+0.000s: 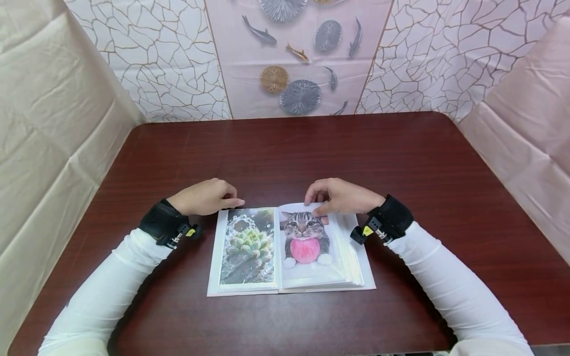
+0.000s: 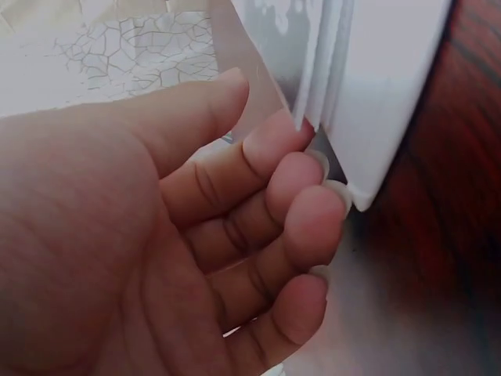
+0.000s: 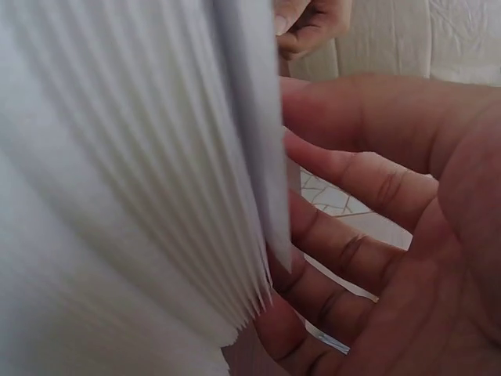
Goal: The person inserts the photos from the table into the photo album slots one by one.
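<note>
A white photo album [image 1: 213,269] lies spread on the table. Its left side shows a succulent photo [image 1: 248,247]; the right page [image 1: 296,276] carries a picture of a cat with a pink ball. At the top edge of that page, my right hand [image 1: 342,196] pinches it, thumb over the picture and fingers behind. The right wrist view has this page [image 3: 262,117] slightly apart from the stack of pages [image 3: 149,157]. My left hand [image 1: 202,197] is by the album's top left corner, fingers loosely bent, thumb apart from them in the left wrist view.
The dark red-brown table [image 1: 285,153] extends around the album on all sides. A patterned cloth [image 1: 298,59] hangs behind its far edge, and pale cloth drapes [image 1: 58,109] flank it left and right. Each wrist wears a black strap [image 1: 166,222] with a small camera.
</note>
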### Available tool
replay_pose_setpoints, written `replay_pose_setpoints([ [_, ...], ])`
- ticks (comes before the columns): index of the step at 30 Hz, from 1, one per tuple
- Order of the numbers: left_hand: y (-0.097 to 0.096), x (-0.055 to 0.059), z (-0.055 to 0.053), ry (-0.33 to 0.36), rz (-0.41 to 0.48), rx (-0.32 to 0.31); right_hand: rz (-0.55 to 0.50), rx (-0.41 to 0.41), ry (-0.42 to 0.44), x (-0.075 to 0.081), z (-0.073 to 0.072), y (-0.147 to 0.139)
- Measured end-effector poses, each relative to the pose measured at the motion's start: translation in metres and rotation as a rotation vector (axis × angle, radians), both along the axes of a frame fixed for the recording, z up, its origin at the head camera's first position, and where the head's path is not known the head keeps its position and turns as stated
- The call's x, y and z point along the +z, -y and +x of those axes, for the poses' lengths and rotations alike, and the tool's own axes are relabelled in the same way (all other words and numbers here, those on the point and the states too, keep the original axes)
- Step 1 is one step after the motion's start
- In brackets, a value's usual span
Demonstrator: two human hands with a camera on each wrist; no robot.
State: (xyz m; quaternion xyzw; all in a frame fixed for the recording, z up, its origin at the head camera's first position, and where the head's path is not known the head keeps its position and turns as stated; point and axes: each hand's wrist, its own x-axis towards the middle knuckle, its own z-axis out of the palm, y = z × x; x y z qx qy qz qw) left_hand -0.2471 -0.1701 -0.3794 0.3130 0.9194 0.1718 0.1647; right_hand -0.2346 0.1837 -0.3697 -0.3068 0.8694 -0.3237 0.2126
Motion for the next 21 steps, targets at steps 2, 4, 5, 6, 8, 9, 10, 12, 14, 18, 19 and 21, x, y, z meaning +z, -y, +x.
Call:
replay_pose_setpoints([
  [2, -0.0003, 0.0, 0.0, 0.004, -0.001, 0.007, -0.006, 0.015, -0.003, -0.0001, 0.0, -0.0005],
  [4, -0.0003, -0.0002, -0.0001, 0.008, -0.005, 0.016, -0.011, 0.03, -0.018, -0.0013, -0.0007, -0.0014],
  [5, -0.0004, -0.0003, -0.0002, 0.01, -0.006, 0.02, -0.012, 0.032, -0.016, -0.0019, -0.0009, -0.0018],
  [6, -0.0004, -0.0006, -0.0004, 0.013, -0.009, 0.023, -0.011, 0.033, -0.014, -0.0024, -0.0009, -0.002],
  [8, -0.0001, -0.0014, -0.0007, 0.018, -0.016, 0.03, -0.009, 0.041, -0.02, -0.0043, -0.0014, -0.0022],
  [9, -0.0001, -0.0018, -0.0009, 0.021, -0.019, 0.034, -0.008, 0.044, -0.021, -0.005, -0.0012, -0.0019],
  [10, -0.0001, -0.0023, -0.0011, 0.025, -0.022, 0.039, -0.008, 0.047, -0.017, -0.0055, -0.0009, -0.0015],
  [12, -0.0001, -0.003, -0.0011, 0.031, -0.027, 0.047, -0.008, 0.051, -0.013, -0.0063, -0.0001, -0.0004],
  [14, -0.0001, -0.0033, -0.0008, 0.034, -0.03, 0.056, -0.007, 0.054, -0.013, -0.0072, 0.0002, 0.0007],
  [18, 0.0001, -0.0032, 0.0, 0.037, -0.034, 0.061, 0.001, 0.047, -0.018, -0.0078, 0.0003, 0.0022],
  [19, 0.0001, -0.003, 0.0001, 0.038, -0.035, 0.062, 0.003, 0.045, -0.021, -0.0082, -0.0001, 0.0021],
  [21, 0.0001, -0.0028, 0.0002, 0.04, -0.035, 0.06, 0.007, 0.04, -0.02, -0.0083, -0.0001, 0.0019],
])
